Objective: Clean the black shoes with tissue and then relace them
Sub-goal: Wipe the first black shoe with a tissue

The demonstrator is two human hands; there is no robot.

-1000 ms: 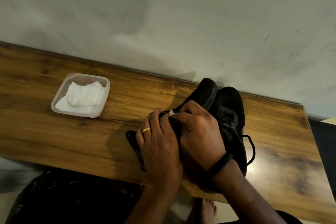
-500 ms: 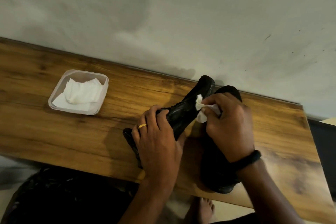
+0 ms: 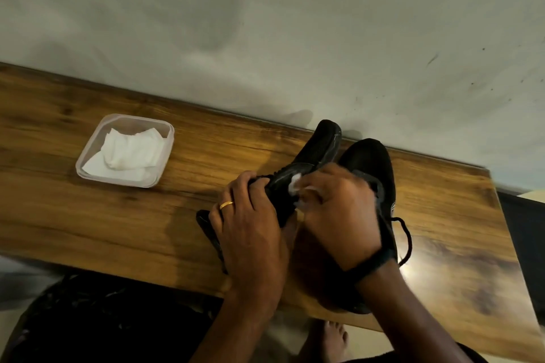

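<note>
Two black shoes stand on the wooden table. The left shoe is tilted on its side with its toe pointing away, and my left hand, wearing a gold ring, grips it around the middle. My right hand presses a small white tissue against that shoe's side. The right shoe lies flat just right of it, partly hidden by my right hand, with a loose black lace trailing off its right side.
A clear square plastic container holding white tissues sits on the table's left part. A grey wall runs along the table's far edge. A dark object stands past the table's right end. My bare foot shows below the near edge.
My right hand has slid the tissue back down the left shoe from near the toe toward the middle. The left hand keeps its hold.
</note>
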